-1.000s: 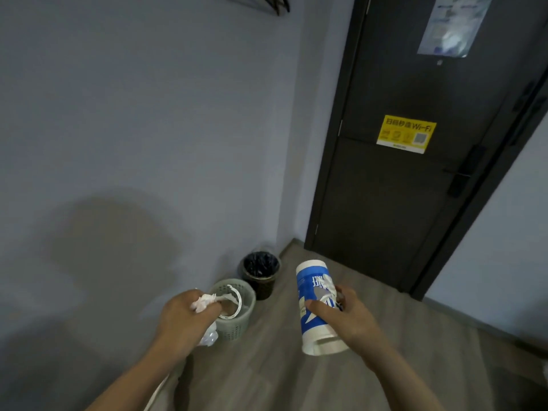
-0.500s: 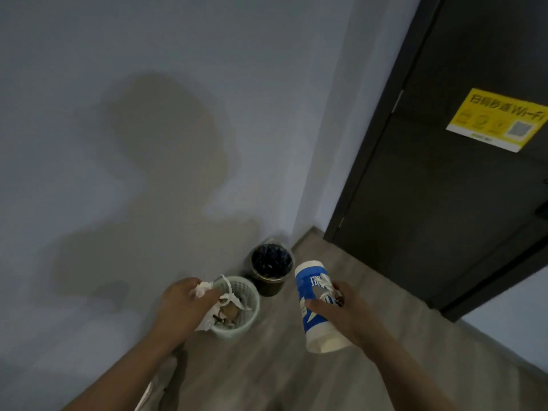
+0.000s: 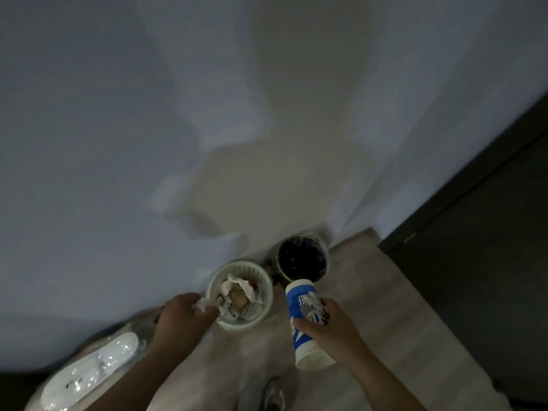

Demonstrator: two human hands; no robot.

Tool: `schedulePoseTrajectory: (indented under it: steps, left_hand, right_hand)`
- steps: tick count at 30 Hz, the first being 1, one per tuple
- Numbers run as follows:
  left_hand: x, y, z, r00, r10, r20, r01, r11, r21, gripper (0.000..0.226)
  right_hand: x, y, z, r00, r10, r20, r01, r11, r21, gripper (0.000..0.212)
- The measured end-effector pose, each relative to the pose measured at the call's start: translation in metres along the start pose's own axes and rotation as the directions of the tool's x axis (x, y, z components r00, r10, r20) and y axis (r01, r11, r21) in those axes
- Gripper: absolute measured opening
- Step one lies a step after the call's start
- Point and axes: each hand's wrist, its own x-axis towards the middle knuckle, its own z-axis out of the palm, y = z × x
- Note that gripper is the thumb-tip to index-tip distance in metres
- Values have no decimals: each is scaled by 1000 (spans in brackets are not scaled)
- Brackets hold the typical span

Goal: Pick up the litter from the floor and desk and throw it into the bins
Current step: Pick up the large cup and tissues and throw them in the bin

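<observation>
My left hand point(image 3: 184, 320) holds a bit of crumpled white paper point(image 3: 203, 305) at the near rim of a pale green mesh bin point(image 3: 264, 280) on the floor; the bin holds crumpled paper and other litter. My right hand point(image 3: 329, 329) grips a blue and white cylindrical canister point(image 3: 302, 315), tilted, together with a crumpled scrap pressed against its side. A black bin point(image 3: 302, 258) with a dark liner stands just behind the green one, in the corner by the wall.
A grey wall rises right behind both bins. A dark door point(image 3: 480, 277) closes off the right side. A white object in clear plastic point(image 3: 92, 372) lies on the floor at lower left. My shoe point(image 3: 274, 396) shows at the bottom edge.
The view has tipped down and drawn closer to the bins. My left hand has come to the green bin's rim, and less paper shows in it than before. The canister stays in my right hand.
</observation>
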Motion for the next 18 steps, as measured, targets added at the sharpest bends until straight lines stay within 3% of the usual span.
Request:
schedulePoseTrajectory:
  steps: [9,13,18]
  left_hand:
    - [103,-62,99,992,-125,29,121,986,119,14]
    - [142,-116,153,977,-205,48,197,971,138,25]
    - [195,-188,213,956,-277,94,260,951,165,24]
  right_hand:
    - [143,32,27,999,37,-3,-37,995,-93,60]
    - [203,63,60,998,61,7,-59,989,-137,66]
    - [273,102,107,997,72,29,-67,987,-148,69]
